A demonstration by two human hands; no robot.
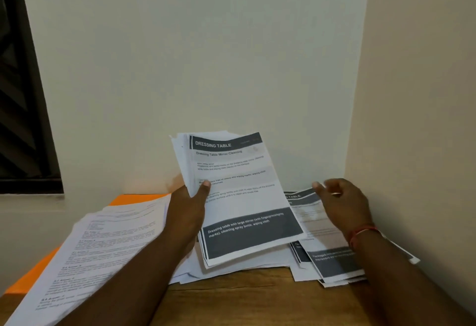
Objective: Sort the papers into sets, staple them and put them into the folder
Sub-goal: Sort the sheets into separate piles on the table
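My left hand grips a thick stack of printed papers by its left edge, thumb on the top sheet headed "DRESSING TABLE". The stack is lifted and tilted above the table. My right hand hovers to its right with fingers loosely curled and nothing in them, above a pile of similar dark-banded sheets lying on the table. A second pile of text-only pages lies at the left on top of an orange folder.
The wooden table stands in a corner, with a pale wall behind and another at the right. A dark window is at the left. More loose sheets lie under the held stack.
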